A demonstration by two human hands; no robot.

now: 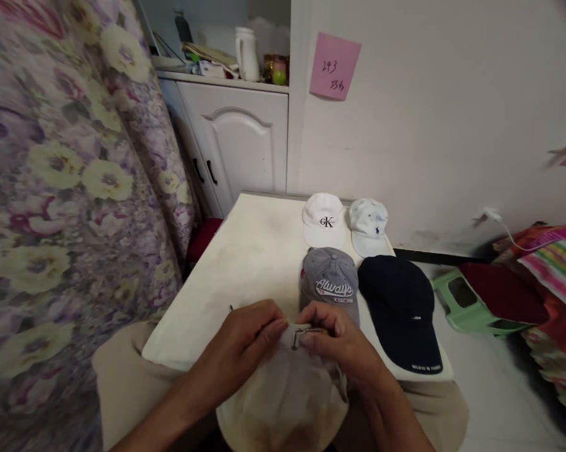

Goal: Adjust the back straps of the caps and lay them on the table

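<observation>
A cream baseball cap (283, 402) hangs over my lap at the table's front edge, its back strap raised between my hands. My left hand (249, 336) is closed, pinching the strap's left part between thumb and fingers. My right hand (332, 339) is closed on the strap's right part, by a metal buckle (298, 339). Just beyond my hands lies a grey cap (330, 270) lettered "Always". To its right rests a navy cap (398, 301), brim towards me. Farther back are a white cap (323, 216) marked "CK" and a pale blue cap (368, 223).
The caps lie on a cream-covered table (245, 251). A floral curtain (75, 220) hangs at the left. Behind stands a white cabinet (245, 138) with a white thermos jug (247, 53) on top. At the right is a green stool (480, 307) with a dark red top.
</observation>
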